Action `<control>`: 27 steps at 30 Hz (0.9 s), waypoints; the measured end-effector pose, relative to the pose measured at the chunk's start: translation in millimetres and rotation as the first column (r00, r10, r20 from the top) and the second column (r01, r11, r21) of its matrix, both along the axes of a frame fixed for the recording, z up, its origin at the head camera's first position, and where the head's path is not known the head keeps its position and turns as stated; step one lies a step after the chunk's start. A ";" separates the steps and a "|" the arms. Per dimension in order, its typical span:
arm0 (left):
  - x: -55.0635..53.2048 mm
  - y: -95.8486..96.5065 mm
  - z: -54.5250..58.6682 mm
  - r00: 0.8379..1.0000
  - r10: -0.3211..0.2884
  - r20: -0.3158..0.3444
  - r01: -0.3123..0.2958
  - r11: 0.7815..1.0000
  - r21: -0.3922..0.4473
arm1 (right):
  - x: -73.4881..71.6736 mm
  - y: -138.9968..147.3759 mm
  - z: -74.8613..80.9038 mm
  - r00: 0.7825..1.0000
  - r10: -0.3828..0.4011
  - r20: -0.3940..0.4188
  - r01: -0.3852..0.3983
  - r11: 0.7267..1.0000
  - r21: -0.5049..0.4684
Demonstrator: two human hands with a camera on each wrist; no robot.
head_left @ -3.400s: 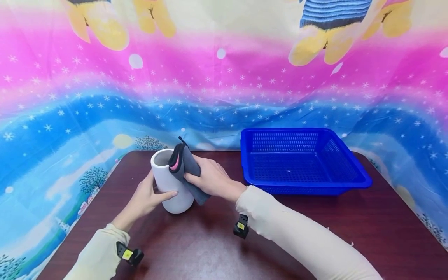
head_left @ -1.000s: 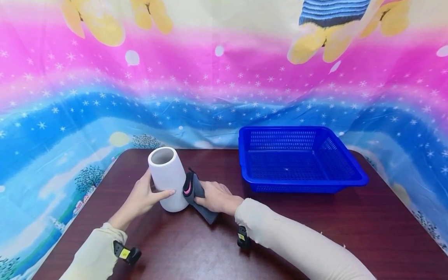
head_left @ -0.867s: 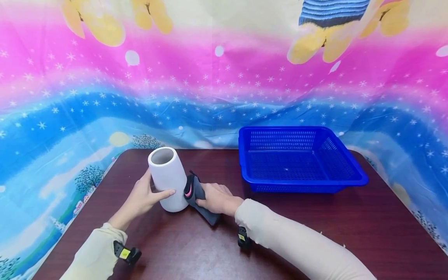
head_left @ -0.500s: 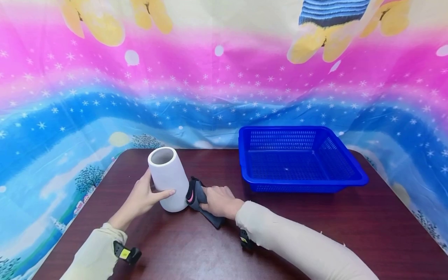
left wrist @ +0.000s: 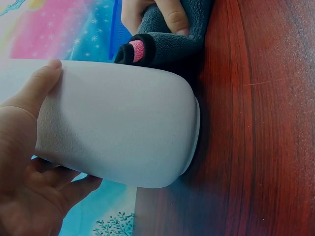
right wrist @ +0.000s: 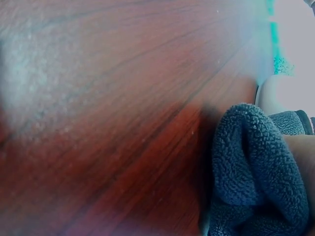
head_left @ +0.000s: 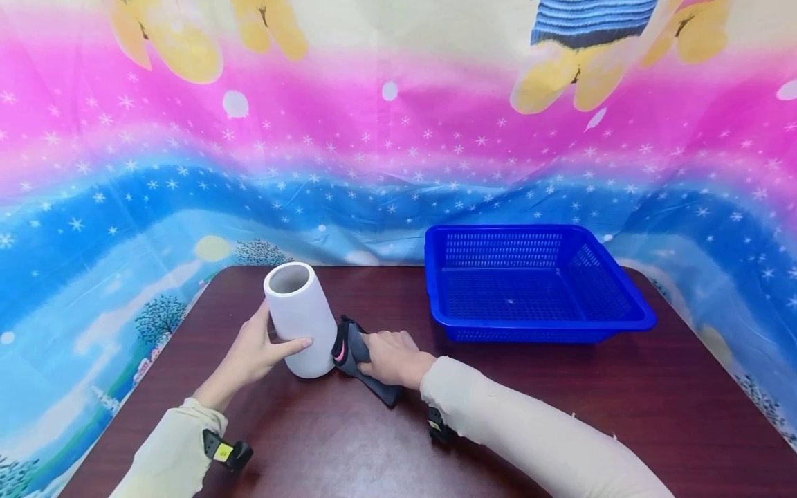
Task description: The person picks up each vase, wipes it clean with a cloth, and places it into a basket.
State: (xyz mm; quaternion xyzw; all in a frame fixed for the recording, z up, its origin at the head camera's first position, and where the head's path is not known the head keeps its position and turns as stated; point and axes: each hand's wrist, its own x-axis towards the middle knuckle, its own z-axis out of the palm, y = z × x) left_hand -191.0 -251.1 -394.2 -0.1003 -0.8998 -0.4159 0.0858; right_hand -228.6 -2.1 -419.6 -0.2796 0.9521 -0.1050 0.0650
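A white vase (head_left: 301, 325) with a round open mouth stands upright on the dark wooden table. My left hand (head_left: 252, 353) holds it from the left, thumb across the front; in the left wrist view its fingers (left wrist: 74, 191) curve behind the vase (left wrist: 118, 123). My right hand (head_left: 392, 356) grips a folded grey fleece cloth (head_left: 380, 389) with black edging and a bit of pink. The cloth is against the lower right side of the vase, close to the tabletop. In the right wrist view the bunched cloth (right wrist: 256, 172) hides most of that hand.
A blue perforated plastic basket (head_left: 542, 325) stands at the back right of the table (head_left: 349, 449). Behind the table hangs a printed backdrop (head_left: 386, 159) with snowflakes. Each wrist wears a small black camera (head_left: 227, 451).
The right hand and cloth have slid down the vase's right side from near its rim to near its base, hardly moving in the last half second. The left hand keeps its hold.
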 end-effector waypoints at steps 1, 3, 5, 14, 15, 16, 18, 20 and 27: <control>-0.2 0.1 -0.1 1.000 -0.001 0.001 0.001 1.000 0.002 | -0.3 0.4 -0.2 1.000 0.000 0.002 0.000 1.000 -0.001; -0.4 0.4 -0.4 1.000 -0.001 0.003 0.001 1.000 0.003 | -1.0 1.0 -1.2 1.000 0.002 0.002 -0.002 1.000 0.000; -0.4 0.2 -0.8 1.000 0.000 0.003 0.000 1.000 0.002 | -1.8 1.7 -2.0 1.000 0.006 0.001 -0.006 1.000 -0.002; -0.6 -0.2 -0.9 1.000 0.001 0.001 -0.001 1.000 0.008 | -3.6 4.9 0.9 1.000 0.022 0.011 -0.022 0.999 -0.023; -0.7 -0.2 -0.9 1.000 0.001 0.000 -0.001 1.000 0.008 | -3.5 5.2 1.6 1.000 0.022 0.013 -0.022 1.000 -0.022; -0.8 -0.2 -1.0 1.000 0.001 -0.001 -0.001 1.000 0.008 | -3.4 5.6 2.0 1.000 0.023 0.016 -0.023 1.000 -0.020; -1.0 -0.3 -1.2 1.000 -0.001 -0.004 0.001 1.000 0.012 | -3.2 6.3 2.9 0.999 0.022 0.024 -0.021 1.000 -0.016; -1.2 -0.5 -1.4 1.000 -0.003 -0.008 0.003 1.000 0.015 | -3.0 7.2 3.9 0.999 0.018 0.037 -0.017 1.000 -0.016; -1.3 -0.6 -2.6 1.000 -0.002 -0.012 0.002 1.000 0.011 | -1.3 12.2 10.4 0.998 0.007 0.058 -0.006 1.000 -0.020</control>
